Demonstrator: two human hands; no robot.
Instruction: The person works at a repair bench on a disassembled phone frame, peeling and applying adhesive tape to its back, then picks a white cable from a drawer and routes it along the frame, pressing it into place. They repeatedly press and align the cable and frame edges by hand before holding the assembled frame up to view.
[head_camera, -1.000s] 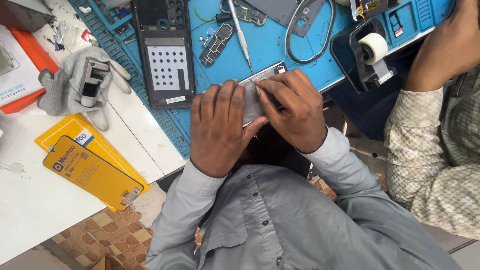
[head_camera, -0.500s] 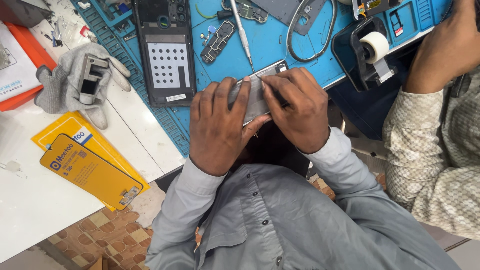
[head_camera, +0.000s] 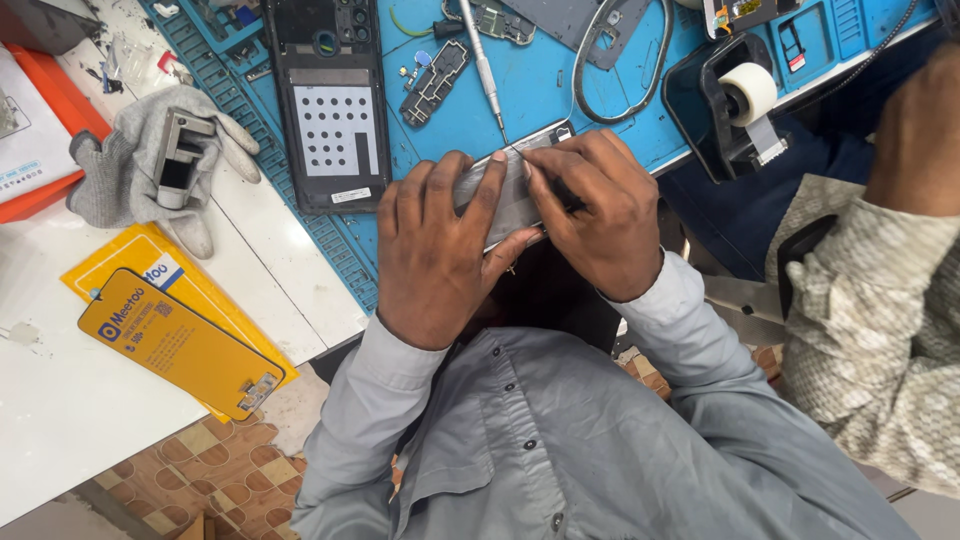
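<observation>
While both hands press on the phone (head_camera: 508, 192) at the near edge of the blue mat (head_camera: 560, 90), the head view shows the grip plainly; the left hand (head_camera: 437, 250) lies curled over the phone's left part, fingers spread across its face and thumb tucked beneath, and the right hand (head_camera: 598, 215) closes over the right part with its fingertips pinched at the upper edge, where a seam seems to be worked; the phone sits tilted, one corner reaching up toward the screwdriver (head_camera: 482, 60) that lies just beyond it. To do this well, I judge the left hand should hold the body steady and flat while the right works the edge in small, even moves, not one hard pull, since a thin panel may bend or crack; keeping it over the mat would catch any loose part. Left of the hands an opened phone back (head_camera: 328, 110) lies on the mat; a grey glove (head_camera: 130, 170) rests on the white table (head_camera: 60, 420) by a yellow packet (head_camera: 180, 340); a tape roll (head_camera: 748, 92) stands at the mat's right edge, beside another person's sleeve (head_camera: 880, 330).
</observation>
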